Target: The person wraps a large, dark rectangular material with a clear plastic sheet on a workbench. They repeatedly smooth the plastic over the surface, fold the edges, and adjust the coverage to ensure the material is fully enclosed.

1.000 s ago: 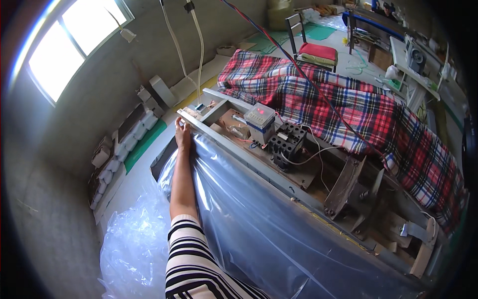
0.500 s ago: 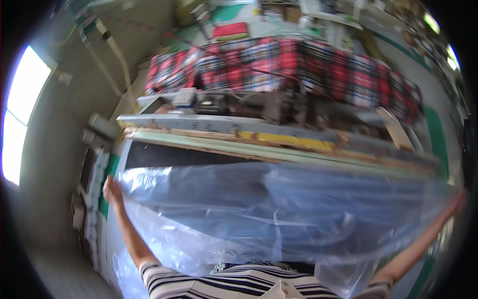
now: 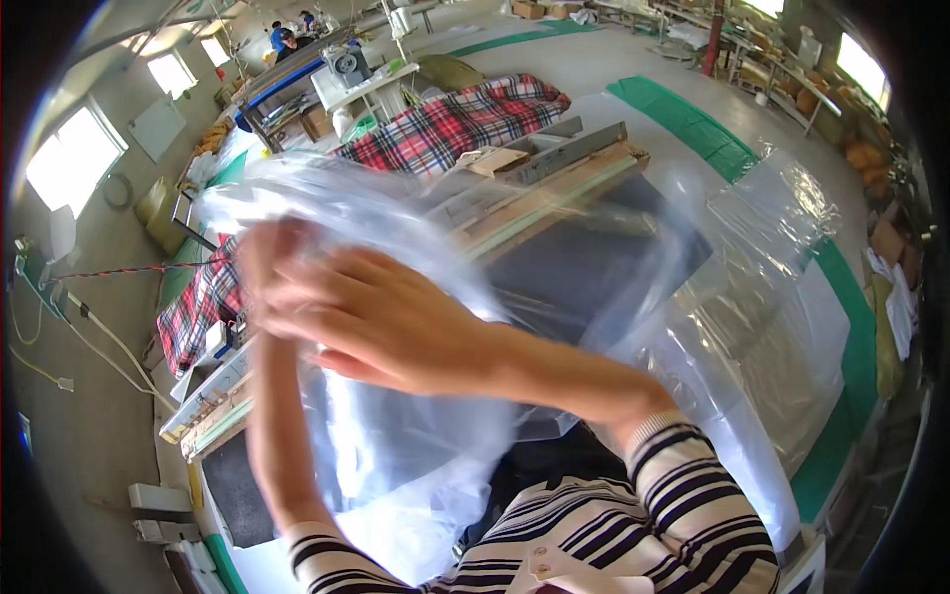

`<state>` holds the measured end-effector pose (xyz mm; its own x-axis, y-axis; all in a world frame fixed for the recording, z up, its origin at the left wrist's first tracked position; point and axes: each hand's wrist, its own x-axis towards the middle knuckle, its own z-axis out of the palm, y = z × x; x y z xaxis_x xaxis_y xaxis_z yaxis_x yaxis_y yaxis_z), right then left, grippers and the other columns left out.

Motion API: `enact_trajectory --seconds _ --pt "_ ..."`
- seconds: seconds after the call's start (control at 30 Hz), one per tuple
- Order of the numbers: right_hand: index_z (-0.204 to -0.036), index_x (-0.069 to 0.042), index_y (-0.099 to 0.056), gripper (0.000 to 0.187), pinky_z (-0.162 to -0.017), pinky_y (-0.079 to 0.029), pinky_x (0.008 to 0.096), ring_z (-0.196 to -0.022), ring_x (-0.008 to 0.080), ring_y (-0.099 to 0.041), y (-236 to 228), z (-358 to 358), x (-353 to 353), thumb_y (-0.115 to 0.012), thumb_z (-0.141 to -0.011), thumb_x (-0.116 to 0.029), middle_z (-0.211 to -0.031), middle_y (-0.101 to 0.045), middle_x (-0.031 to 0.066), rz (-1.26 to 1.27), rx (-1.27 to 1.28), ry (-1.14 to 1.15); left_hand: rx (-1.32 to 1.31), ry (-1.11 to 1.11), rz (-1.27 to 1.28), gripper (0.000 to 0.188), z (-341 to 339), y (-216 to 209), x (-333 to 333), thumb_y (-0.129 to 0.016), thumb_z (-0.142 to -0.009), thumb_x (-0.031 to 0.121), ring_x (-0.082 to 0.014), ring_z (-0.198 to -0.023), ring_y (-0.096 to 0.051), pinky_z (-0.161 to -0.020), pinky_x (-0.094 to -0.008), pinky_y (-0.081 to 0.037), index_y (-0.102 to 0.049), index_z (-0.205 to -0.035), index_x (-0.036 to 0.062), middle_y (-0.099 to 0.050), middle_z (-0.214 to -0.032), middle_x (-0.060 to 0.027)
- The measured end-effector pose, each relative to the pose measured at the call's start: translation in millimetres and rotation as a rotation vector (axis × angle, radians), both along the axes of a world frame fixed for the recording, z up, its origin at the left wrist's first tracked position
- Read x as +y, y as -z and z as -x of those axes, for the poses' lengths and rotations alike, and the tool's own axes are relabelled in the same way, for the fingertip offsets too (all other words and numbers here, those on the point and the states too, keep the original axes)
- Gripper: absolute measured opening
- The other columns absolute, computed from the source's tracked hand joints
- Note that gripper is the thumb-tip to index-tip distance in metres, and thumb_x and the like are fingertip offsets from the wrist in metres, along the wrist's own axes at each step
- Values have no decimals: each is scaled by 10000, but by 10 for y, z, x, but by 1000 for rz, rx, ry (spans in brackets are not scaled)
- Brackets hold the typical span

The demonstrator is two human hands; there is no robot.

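Note:
My left hand (image 3: 272,262), blurred, is raised at the left of the view and closed on a clear plastic sheet (image 3: 366,426). Across my body reaches my right hand (image 3: 386,317), its fingers curled in against the left hand and also on the sheet; motion smears its fingertips. The sheet bunches above both hands, and its loose folds hang below them. Behind the film lies a dark flat panel (image 3: 564,287), partly covered.
Beyond the panel runs a long machine frame with a wooden-edged rail (image 3: 554,198), and a plaid cloth (image 3: 455,124) covers something behind it. More clear plastic (image 3: 752,327) lies at the right, near green floor strips (image 3: 683,124). A sewing machine (image 3: 346,64) and people are farther back.
My hands were spread wide with the sheet stretched between them. Now the right hand has come across to the left hand, the sheet is gathered, and the view has turned.

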<state>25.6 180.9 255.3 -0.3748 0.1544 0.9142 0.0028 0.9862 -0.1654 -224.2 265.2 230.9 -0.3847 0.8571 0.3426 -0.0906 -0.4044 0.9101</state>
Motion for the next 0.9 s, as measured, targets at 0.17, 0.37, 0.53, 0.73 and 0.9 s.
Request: enact_trajectory --seconds 0.17,0.37,0.53,0.73,0.9 --pt "-1017 -102 -552 417 -1016 -268 455 -1143 264 -479 1247 -1261 -200 -717 -634 -103 -1179 -526 78 154 -210 462 202 -831 -166 272 2089 -924 -1050 -491 -860 172 -208 -819 -609 -724 -314 -510 -583 -1026 -23 -614 -913 -104" --pt "-1140 -69 -506 456 -975 -313 481 -1191 295 -411 1933 -1590 367 -672 -729 -178 -1248 -466 100 446 -503 976 401 -878 41 698 2488 715 -2207 -505 -864 374 -322 -1296 -252 -1042 -478 -213 -162 -1406 98 -231 -1411 -167" --pt "-816 -58 -566 113 -686 -447 376 -804 259 -566 1988 -1370 805 -626 -780 -148 -825 -565 80 362 -330 846 1371 -986 536 784 1915 1329 -2590 -665 -724 170 -345 -1325 -203 -1058 -464 -202 -255 -1390 108 -230 -1437 -156" --pt "-876 -87 -575 87 -645 -441 374 -795 279 -579 327 -1179 1940 -593 -807 -138 -832 -582 84 -23 105 1017 1277 -1093 326 647 1998 940 -2705 -545 -776 -6 -332 -1320 -231 -1075 -427 -218 -292 -1366 79 -229 -1436 -162" --pt "-1170 -99 -461 372 -873 -406 403 -1101 302 -473 566 -1890 2575 -571 -820 -159 -1195 -485 117 234 -427 1203 1550 -732 699 611 1666 988 -1914 -552 -808 131 -284 -1346 -185 -1057 -519 -176 -303 -1366 120 -236 -1448 -88"
